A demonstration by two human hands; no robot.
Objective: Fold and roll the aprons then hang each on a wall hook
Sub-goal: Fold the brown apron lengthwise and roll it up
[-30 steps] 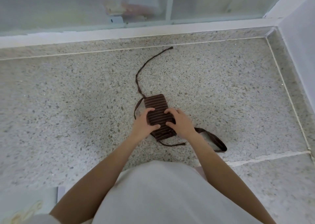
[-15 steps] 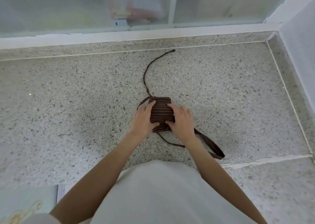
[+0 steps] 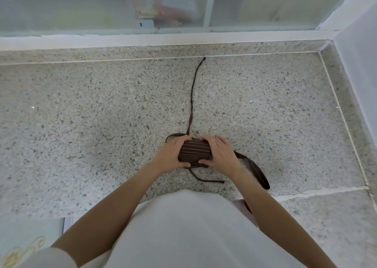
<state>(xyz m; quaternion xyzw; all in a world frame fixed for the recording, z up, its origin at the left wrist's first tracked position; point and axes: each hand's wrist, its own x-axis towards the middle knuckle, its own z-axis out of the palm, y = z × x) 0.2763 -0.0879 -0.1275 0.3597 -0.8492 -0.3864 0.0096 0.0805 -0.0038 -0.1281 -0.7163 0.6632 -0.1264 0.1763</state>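
- Speckled stone is filling most of your view: the terrazzo floor (image 3: 81, 135) is carrying everything, with a white sill (image 3: 142, 39) and frosted glass panels (image 3: 71, 4) running along its far edge and a pale wall (image 3: 359, 49) closing the right side.
- Your light garment (image 3: 183, 231) is covering the near middle of the view, and both bare forearms are reaching out from either side of it toward the floor.
- One apron (image 3: 193, 151) is showing, brown with thin pale stripes, already rolled into a short bundle and lying on the floor straight ahead of you, between your hands.
- Your left hand (image 3: 169, 155) is cupping the bundle's left end and your right hand (image 3: 220, 155) is cupping its right end; fingers are curling over the far side and thumbs are tucking under the near side, so both are gripping the cloth.
- The roll's long axis is running left to right, across your line of reach, and neither hand is sitting nearer than the other.
- Three loose ends are trailing, counted: one long tie (image 3: 192, 96) is stretching away toward the sill, one short tie (image 3: 206, 180) is lying just in front of the roll, and one wider strap (image 3: 257, 171) is looping off to the right under your right forearm.
- Judging from this, the rolling is looking nearly finished; the ties are probably going to need gathering before you lift. No wall hook is in sight.
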